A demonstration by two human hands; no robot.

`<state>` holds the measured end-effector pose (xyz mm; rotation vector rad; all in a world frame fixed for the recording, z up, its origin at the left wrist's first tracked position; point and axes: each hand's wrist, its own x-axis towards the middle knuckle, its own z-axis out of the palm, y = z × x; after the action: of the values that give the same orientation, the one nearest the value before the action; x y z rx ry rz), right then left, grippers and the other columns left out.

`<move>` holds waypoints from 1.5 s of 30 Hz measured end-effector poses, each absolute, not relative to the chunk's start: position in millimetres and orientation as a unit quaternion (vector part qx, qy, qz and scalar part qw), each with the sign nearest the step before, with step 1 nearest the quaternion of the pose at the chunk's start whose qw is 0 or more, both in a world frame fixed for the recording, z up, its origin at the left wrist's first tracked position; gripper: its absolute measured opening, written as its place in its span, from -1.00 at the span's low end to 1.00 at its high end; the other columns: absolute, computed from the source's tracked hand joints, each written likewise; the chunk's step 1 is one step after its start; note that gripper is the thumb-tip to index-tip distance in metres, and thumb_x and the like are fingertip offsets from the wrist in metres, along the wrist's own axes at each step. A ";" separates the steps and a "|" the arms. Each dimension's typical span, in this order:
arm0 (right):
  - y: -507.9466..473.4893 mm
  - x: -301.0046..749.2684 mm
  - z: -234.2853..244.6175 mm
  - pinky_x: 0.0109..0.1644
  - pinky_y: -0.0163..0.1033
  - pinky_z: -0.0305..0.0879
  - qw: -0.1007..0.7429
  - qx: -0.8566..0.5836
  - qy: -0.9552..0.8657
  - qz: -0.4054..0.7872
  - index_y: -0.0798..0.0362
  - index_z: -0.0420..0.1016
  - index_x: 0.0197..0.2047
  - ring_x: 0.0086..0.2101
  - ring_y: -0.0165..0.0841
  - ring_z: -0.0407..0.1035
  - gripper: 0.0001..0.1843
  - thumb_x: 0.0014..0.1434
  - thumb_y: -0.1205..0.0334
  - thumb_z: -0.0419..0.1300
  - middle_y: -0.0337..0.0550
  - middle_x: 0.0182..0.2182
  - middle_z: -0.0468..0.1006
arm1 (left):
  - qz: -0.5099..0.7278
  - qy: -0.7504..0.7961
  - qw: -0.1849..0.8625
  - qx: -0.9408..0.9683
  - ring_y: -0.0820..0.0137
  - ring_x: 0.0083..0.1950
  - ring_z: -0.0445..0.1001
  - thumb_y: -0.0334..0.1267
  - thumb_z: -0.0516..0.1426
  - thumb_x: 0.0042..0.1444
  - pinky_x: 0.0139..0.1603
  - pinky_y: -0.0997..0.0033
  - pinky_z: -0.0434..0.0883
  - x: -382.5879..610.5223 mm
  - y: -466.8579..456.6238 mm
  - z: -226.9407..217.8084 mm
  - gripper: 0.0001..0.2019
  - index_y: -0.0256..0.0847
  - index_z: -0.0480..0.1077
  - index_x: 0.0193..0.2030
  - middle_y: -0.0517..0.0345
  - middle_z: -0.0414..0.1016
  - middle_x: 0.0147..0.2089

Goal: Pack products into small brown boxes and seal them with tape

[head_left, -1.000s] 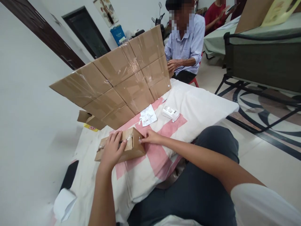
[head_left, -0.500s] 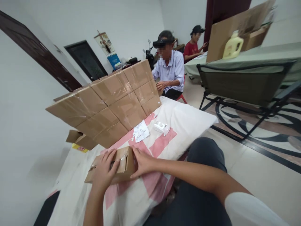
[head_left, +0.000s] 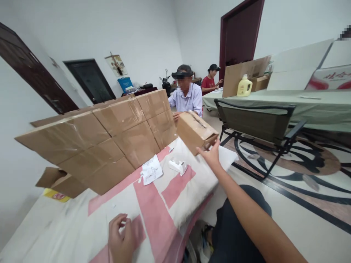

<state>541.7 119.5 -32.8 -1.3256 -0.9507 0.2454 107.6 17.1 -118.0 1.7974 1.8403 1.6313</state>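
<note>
Head view: at far left I see a yellow packet (head_left: pixel 56 195) beside an open box (head_left: pixel 70 183) on the pale, pink-marked cloth (head_left: pixel 63 224). A taped cardboard panel (head_left: pixel 109 146) stands next. Nearer me is my left hand (head_left: pixel 122 237), fingers loosely curled, thumb and fingertips apart; whether it rests on the cloth I can't tell. Further right, a marked sheet (head_left: pixel 152 170) lies near a white device (head_left: pixel 178 166). Behind the carton (head_left: pixel 193 129) sits a co-worker (head_left: pixel 189 98) in a pale shirt. My right hand (head_left: pixel 212 155), well apart from my left, is clamped on the carton's near end, holding it tilted above the cloth. Rightmost come a yellow jug (head_left: pixel 244 87) and a dark chair (head_left: pixel 255 122).
</note>
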 end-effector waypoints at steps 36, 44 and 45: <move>174.7 213.1 -1.9 0.12 -0.04 0.42 0.376 -0.272 -0.872 0.158 0.00 0.53 -0.15 -0.02 -0.19 0.50 -0.85 0.28 0.28 0.13 -0.01 -0.08 0.62 | 0.640 0.686 0.089 0.334 0.02 0.34 0.30 -0.02 0.30 -0.08 0.38 -0.11 0.22 -165.8 197.4 -80.0 -0.28 -0.24 0.24 0.21 -0.22 0.28 0.32; 272.4 -72.2 -33.7 0.44 0.06 0.11 0.404 -0.408 -0.702 0.422 0.01 0.10 0.42 0.40 -0.07 0.09 -0.14 0.15 0.00 0.30 0.08 0.37 0.26 | 0.741 0.581 0.192 0.277 0.13 0.51 0.15 0.14 0.01 0.30 0.46 0.11 0.20 -247.9 300.7 -109.7 -0.32 -0.23 0.09 0.41 -0.27 0.10 0.51; 288.2 -90.2 -34.3 0.45 0.05 0.09 0.419 -0.447 -0.664 0.429 0.04 0.08 0.42 0.41 -0.07 0.06 -0.15 0.16 0.01 0.29 0.12 0.38 0.21 | 0.747 0.567 0.197 0.284 0.15 0.50 0.16 0.14 0.03 0.30 0.47 0.16 0.18 -249.3 305.5 -113.2 -0.32 -0.22 0.12 0.41 -0.22 0.12 0.51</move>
<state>-90.2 288.2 -34.3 -1.1208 -1.6638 1.0753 -249.3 305.5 -113.2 0.7952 1.5891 2.0930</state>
